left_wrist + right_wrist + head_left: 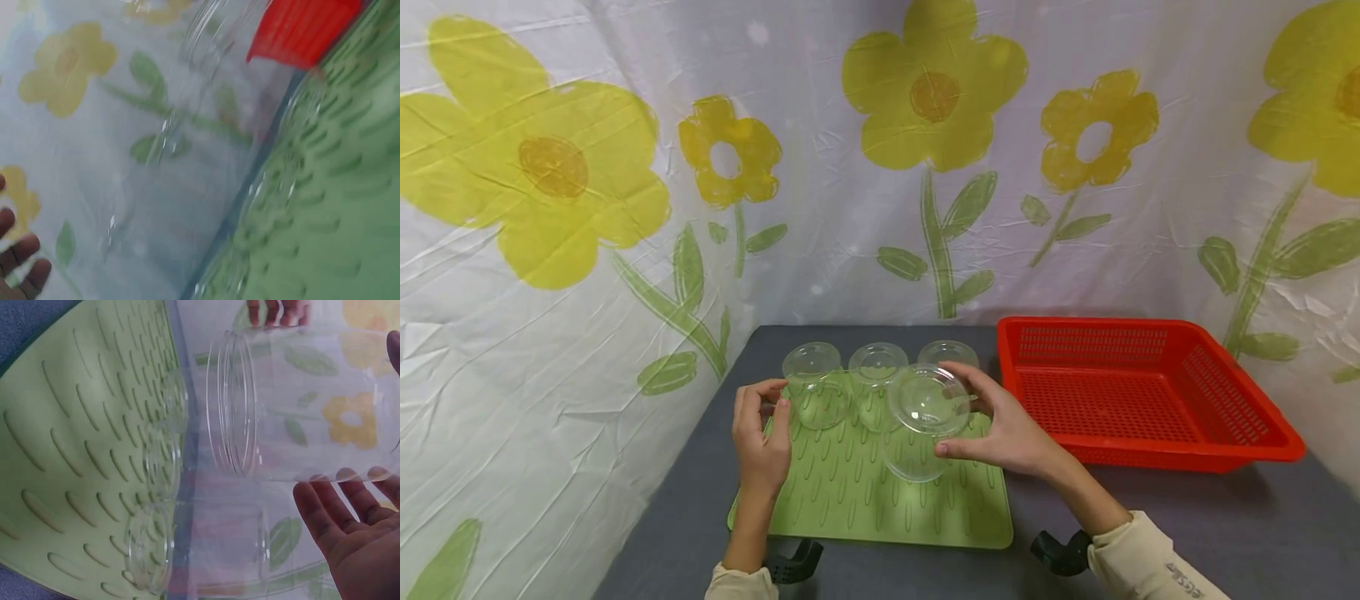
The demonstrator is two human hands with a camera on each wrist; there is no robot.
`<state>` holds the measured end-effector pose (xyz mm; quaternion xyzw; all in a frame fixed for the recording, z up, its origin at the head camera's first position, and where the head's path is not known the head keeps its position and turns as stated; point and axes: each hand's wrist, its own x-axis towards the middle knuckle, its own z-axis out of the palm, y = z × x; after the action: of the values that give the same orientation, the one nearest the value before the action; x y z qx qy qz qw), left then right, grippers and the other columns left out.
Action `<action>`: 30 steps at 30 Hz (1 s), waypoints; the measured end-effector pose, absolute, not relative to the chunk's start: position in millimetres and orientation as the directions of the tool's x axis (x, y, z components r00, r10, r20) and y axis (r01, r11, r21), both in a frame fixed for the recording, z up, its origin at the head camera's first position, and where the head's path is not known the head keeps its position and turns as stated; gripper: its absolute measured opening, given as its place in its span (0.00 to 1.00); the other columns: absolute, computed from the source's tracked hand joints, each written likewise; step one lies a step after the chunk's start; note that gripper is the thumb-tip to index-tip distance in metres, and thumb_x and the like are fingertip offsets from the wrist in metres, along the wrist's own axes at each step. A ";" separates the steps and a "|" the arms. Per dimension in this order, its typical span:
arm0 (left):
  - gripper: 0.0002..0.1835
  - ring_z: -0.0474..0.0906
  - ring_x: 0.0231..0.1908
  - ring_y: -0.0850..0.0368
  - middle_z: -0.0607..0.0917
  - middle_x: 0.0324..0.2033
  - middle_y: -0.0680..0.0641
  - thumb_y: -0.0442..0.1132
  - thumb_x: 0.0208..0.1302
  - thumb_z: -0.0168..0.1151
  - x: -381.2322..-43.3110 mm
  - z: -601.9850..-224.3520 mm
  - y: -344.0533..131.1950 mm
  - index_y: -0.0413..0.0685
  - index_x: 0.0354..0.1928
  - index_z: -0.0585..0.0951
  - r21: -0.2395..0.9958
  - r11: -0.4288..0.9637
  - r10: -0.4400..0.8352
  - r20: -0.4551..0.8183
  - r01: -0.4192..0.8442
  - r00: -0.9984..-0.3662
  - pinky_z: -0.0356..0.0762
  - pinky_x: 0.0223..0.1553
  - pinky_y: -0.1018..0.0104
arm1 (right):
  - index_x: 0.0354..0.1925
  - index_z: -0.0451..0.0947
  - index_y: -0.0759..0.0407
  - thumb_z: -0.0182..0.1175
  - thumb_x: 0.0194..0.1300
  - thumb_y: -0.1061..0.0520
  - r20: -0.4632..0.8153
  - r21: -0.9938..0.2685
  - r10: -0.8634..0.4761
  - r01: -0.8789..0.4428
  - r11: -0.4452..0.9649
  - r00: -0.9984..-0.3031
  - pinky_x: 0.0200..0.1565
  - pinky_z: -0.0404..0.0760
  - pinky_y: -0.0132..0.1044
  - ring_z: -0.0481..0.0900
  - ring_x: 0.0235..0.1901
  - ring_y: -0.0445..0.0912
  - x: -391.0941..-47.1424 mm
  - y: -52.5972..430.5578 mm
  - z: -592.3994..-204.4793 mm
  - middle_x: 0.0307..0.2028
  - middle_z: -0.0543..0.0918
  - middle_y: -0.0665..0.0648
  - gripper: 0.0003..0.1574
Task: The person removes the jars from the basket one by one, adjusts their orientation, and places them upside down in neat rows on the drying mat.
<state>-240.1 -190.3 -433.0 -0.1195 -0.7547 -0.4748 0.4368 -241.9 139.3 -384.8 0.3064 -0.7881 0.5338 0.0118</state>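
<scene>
My right hand [1000,429] grips a clear plastic jar [927,402] by its side, fingers and thumb around it. In the right wrist view the jar's threaded mouth points at the green ribbed mat [880,525], so it is held mouth down above it. My left hand [763,433] is raised over the mat's left side with fingers loosely bent and holding nothing, beside the leftmost clear jar [812,360]. Two more clear jars, the middle one [877,360] and the right one [949,353], stand in the same row along the mat's back edge.
A red plastic basket [1150,454] with perforated walls stands to the right of the mat. The grey table [1112,533] runs beneath both. Behind it hangs a white curtain [820,250] with yellow flowers.
</scene>
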 end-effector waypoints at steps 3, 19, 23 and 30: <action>0.14 0.71 0.53 0.47 0.75 0.52 0.33 0.28 0.72 0.55 -242.7 -440.6 -207.3 0.36 0.57 0.78 0.708 0.564 -0.284 0.650 0.425 -0.705 0.72 0.51 0.61 | 0.76 0.62 0.50 0.82 0.50 0.53 0.352 -0.818 -0.462 -0.507 0.270 -0.814 0.55 0.83 0.42 0.81 0.54 0.51 -241.7 134.9 -385.5 0.64 0.76 0.57 0.61; 0.37 0.27 0.75 0.19 0.44 0.78 0.27 0.41 0.75 0.52 -241.6 -483.2 -252.9 0.35 0.79 0.51 0.575 0.800 -0.096 -0.163 -0.174 -0.982 0.22 0.67 0.18 | 0.76 0.63 0.50 0.82 0.48 0.46 0.316 -0.809 -0.452 -0.486 0.330 -0.834 0.59 0.81 0.55 0.76 0.61 0.51 -242.5 91.2 -398.4 0.72 0.70 0.53 0.62; 0.37 0.24 0.75 0.20 0.42 0.79 0.28 0.42 0.77 0.51 -238.9 -486.0 -253.4 0.35 0.79 0.52 0.579 0.800 -0.067 -0.168 -0.154 -0.983 0.19 0.68 0.20 | 0.76 0.63 0.47 0.82 0.47 0.47 0.306 -0.817 -0.453 -0.475 0.326 -0.837 0.58 0.81 0.54 0.76 0.61 0.51 -243.2 78.7 -400.6 0.72 0.70 0.52 0.62; 0.37 0.30 0.76 0.20 0.46 0.79 0.31 0.46 0.77 0.52 -236.8 -481.6 -257.7 0.37 0.79 0.54 0.520 0.846 -0.037 -0.169 -0.120 -0.985 0.27 0.69 0.19 | 0.76 0.62 0.43 0.82 0.48 0.46 0.278 -0.866 -0.431 -0.419 0.274 -0.858 0.60 0.80 0.55 0.76 0.61 0.51 -243.9 54.8 -406.5 0.72 0.70 0.51 0.62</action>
<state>-236.8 -257.7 -481.6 0.0410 -0.9576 -0.2748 -0.0763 -243.9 54.8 -406.5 0.2662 -0.7982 0.5403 -0.0058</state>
